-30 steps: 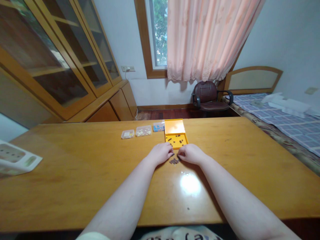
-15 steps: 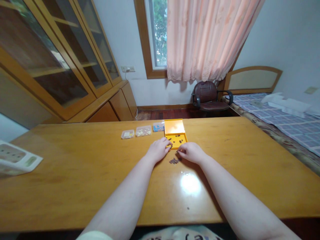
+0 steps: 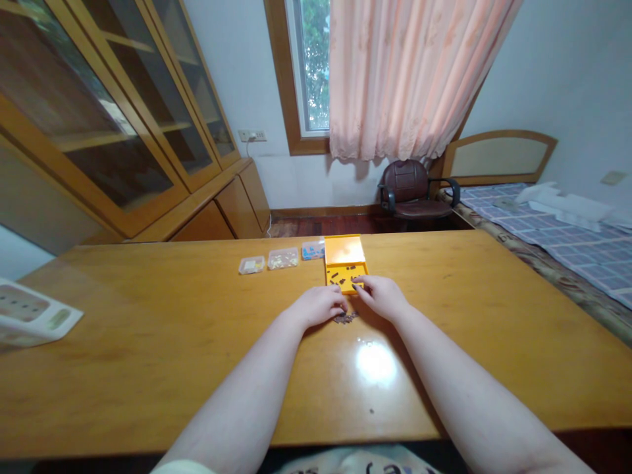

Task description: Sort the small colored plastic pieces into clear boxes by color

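Dark pieces (image 3: 348, 318) lie heaped on the worktop (image 3: 197, 342) — left hand (image 3: 323, 305) at them, fingers bent — and scattered in the open yellow box (image 3: 344, 264), where the right hand (image 3: 379, 294) reaches, fingers narrowly parted; whether either holds a piece, I cannot tell.

On the table (image 3: 172, 309), three boxes (image 3: 283, 266) stand left of the case (image 3: 344, 250), pieces (image 3: 346, 319) before it.

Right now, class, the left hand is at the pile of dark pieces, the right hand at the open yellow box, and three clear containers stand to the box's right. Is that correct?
No: the three clear containers stand to the left of the yellow box, as the head view shows. The left hand, right hand and pile are as stated.
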Motion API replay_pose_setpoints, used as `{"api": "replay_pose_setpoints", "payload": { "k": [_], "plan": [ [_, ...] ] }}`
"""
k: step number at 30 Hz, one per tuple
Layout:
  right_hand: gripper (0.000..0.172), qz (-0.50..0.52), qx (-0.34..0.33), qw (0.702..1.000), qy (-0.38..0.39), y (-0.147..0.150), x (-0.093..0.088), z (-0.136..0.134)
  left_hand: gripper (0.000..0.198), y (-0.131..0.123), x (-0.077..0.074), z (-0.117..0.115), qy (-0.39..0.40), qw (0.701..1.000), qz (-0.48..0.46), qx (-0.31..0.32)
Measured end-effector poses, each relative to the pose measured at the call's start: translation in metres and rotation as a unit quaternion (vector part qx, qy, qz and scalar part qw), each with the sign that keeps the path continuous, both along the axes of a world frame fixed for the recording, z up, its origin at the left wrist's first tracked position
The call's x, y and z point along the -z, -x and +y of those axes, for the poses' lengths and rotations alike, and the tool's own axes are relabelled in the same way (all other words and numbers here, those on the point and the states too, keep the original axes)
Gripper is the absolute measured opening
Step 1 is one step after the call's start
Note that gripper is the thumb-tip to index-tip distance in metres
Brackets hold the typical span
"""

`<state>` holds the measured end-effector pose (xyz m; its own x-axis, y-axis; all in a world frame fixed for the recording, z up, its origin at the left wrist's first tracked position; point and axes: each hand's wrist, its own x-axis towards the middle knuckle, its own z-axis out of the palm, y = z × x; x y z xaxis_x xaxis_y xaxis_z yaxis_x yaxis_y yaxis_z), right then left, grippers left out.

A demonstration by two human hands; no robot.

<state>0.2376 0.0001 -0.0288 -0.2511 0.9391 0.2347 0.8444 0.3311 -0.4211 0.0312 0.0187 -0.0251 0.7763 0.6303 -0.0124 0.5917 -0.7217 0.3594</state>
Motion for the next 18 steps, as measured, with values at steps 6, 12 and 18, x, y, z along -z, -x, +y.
{"api": "replay_pose_setpoints", "payload": {
  "k": [6,12,18],
  "plan": [
    [0.025,-0.001,-0.018,1.000,-0.002,0.000,0.002,0.002,0.012,-0.002,0.004,0.000,-0.024,1.000,0.009,-0.007],
    [0.025,0.007,-0.027,1.000,-0.007,0.000,0.002,0.001,0.014,-0.004,0.001,0.001,-0.066,0.996,-0.025,-0.063],
    [0.021,0.009,-0.052,0.998,0.024,0.000,-0.001,0.000,0.022,0.004,0.000,0.010,-0.117,0.971,-0.093,-0.186]
  ]
}}
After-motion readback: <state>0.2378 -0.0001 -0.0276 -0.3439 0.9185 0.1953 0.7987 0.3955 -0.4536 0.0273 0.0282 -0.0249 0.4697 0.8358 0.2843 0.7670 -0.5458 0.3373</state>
